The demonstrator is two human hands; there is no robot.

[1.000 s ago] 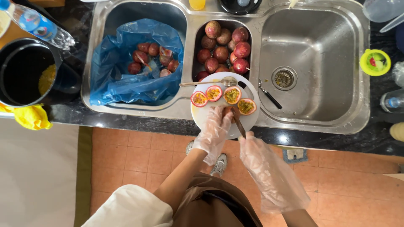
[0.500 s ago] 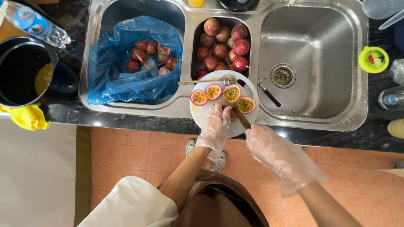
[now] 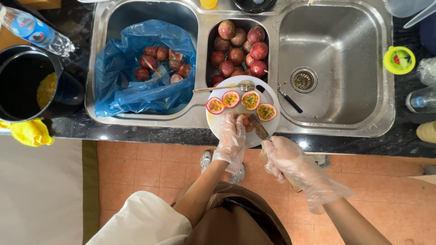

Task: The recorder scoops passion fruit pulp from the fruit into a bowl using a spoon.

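**Gloved hands cutting passion fruit over a steel sink**

Nearest the camera, the right hand [image 3: 285, 156], in a loose clear plastic glove, is clenched around the handle of a knife [image 3: 258, 128] whose blade angles up and left onto the white plate [image 3: 217, 123]. Beside it the left hand [image 3: 232, 138], also gloved, presses down on a passion fruit [image 3: 245, 122] at the near part of the plate; the fruit is mostly hidden under the fingers, so whether it is whole or already split cannot be told. The blade meets this fruit just right of the left fingertips.

Further along the plate lie four cut halves [image 3: 240, 100] in a row, cut faces up, and behind them a spoon [image 3: 222, 87] rests across the far rim. The plate sits on the sink's front edge.

Beyond, the narrow middle basin [image 3: 211, 45] holds whole passion fruits [image 3: 238, 50]. The left basin is lined with a blue plastic bag [image 3: 122, 86] containing emptied shells [image 3: 161, 63]. The right basin [image 3: 336, 54] holds a dark-handled utensil [image 3: 288, 100] near the drain.
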